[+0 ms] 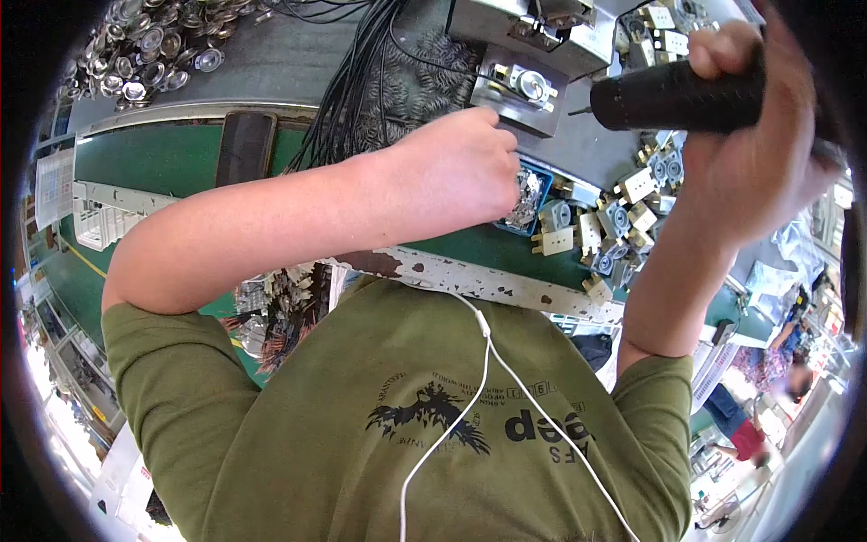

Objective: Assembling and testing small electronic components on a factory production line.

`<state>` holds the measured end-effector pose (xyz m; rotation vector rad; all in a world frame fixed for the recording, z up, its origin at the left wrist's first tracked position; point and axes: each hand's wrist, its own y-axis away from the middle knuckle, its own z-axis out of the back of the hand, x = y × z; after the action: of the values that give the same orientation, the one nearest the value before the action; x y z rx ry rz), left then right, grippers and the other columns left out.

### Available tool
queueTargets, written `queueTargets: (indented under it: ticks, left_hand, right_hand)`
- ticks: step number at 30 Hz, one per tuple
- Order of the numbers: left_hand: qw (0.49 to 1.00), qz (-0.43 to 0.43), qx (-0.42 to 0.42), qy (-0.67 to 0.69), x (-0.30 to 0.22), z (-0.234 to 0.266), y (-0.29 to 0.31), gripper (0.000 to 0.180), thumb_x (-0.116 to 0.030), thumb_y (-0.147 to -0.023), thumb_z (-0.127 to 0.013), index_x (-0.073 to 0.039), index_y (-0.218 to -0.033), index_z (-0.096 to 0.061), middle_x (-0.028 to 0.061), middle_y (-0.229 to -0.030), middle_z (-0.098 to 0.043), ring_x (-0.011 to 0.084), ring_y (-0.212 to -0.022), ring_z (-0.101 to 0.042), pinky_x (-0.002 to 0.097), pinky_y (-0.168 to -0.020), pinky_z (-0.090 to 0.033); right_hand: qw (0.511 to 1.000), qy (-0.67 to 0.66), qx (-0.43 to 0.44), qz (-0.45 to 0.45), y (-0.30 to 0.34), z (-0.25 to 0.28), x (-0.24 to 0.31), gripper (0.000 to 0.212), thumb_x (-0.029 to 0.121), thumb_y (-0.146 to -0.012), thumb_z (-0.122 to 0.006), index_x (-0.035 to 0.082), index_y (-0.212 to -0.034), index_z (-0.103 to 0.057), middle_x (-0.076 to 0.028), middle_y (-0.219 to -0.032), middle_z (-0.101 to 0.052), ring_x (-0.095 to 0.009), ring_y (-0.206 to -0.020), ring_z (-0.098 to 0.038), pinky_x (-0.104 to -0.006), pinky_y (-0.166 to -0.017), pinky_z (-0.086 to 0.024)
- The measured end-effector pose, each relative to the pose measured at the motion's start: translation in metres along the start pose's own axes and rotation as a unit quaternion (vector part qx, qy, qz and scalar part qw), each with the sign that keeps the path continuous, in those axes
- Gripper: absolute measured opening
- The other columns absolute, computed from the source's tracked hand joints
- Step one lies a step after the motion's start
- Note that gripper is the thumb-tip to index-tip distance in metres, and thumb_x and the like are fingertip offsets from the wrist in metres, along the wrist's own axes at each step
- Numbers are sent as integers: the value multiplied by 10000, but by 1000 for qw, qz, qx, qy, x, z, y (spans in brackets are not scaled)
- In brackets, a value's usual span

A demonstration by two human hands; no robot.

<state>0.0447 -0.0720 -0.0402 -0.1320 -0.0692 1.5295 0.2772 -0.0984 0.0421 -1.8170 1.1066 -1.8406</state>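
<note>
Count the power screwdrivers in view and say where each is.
1: the black power screwdriver in the right hand, its bit pointing left; others may be hidden.

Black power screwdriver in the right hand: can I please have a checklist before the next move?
1. Black power screwdriver gripped by the right hand: ok.
2. Bit over the round silver part: not ok, it points sideways from the right.
3. Round silver part on the metal block: ok.
4. Small metal pieces in the blue tray: ok.
5. Left hand holding a piece: cannot tell, fingertips hidden.
</note>
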Motion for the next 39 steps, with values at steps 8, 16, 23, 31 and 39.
queueTargets:
  ticks: [8,16,23,31,39]
  left_hand:
    - [999,-18,3,-26,-9,-5,9,50,-195,-757,-682,-164,-734,-713,-40,-800,-663,155,-867,-632,302,-794,-454]
    - [999,10,-22,23,-8,-5,12,76,-186,-804,-664,-113,-820,-678,-6,-791,-643,174,-818,-658,312,-752,-480]
    - [996,7,-17,83,-4,-8,13,119,-158,-797,-645,-94,-897,-641,12,-834,-613,181,-845,-653,322,-750,-508]
    - [994,22,38,100,-2,-2,11,138,-162,-812,-645,-96,-934,-641,15,-840,-624,187,-838,-663,333,-735,-501]
    - [983,26,-69,169,-3,-1,10,123,-133,-788,-680,-64,-883,-643,65,-772,-661,269,-783,-709,399,-719,-559]
  right_hand:
    - [998,3,-54,44,-19,18,7,178,-34,-917,-677,-44,-1073,-592,-194,-844,-689,-237,-638,-648,-403,-572,-556]
    - [992,9,-103,69,-21,-54,-7,246,11,-936,-716,-26,-1104,-540,-166,-781,-686,-231,-600,-660,-401,-541,-583]
    - [995,39,-79,53,-26,-51,-14,407,26,-938,-738,21,-1175,-407,-142,-721,-677,-216,-570,-660,-396,-543,-596]
    - [986,97,-118,72,-21,-72,-15,419,-31,-944,-701,10,-1205,-376,-142,-719,-679,-186,-573,-655,-360,-522,-593]
    - [991,89,-17,99,-26,-72,-19,445,-81,-925,-697,-43,-1241,-387,-158,-750,-690,-181,-552,-645,-341,-522,-578]
